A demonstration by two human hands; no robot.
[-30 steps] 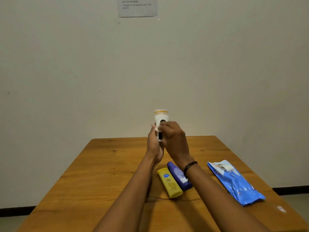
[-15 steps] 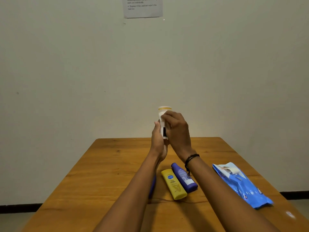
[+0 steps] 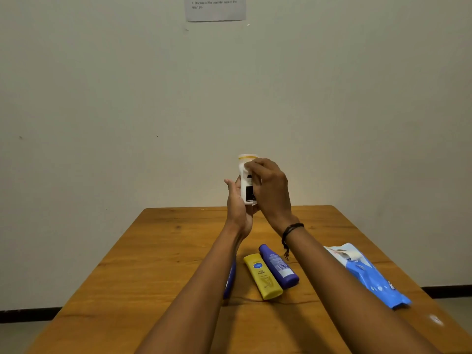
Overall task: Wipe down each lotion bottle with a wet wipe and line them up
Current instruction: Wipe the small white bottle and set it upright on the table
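Observation:
A white lotion bottle (image 3: 245, 186) with a yellow band at its top is held upright above the far half of the wooden table (image 3: 158, 254). My left hand (image 3: 236, 205) grips its lower part from the left. My right hand (image 3: 268, 186) presses a white wet wipe (image 3: 245, 171) against its upper side. A yellow bottle (image 3: 263, 275) and a purple bottle (image 3: 278, 267) lie side by side on the table. Another dark blue bottle (image 3: 229, 281) lies mostly hidden under my left forearm.
A blue pack of wet wipes (image 3: 370, 274) with its flap peeled back lies at the table's right side. A plain wall stands just behind the table, with a printed sheet (image 3: 215, 7) taped high on it.
My right hand with the wipe has slid up the white bottle, from its middle to just under the yellow band. Both hands and the bottle have risen slightly.

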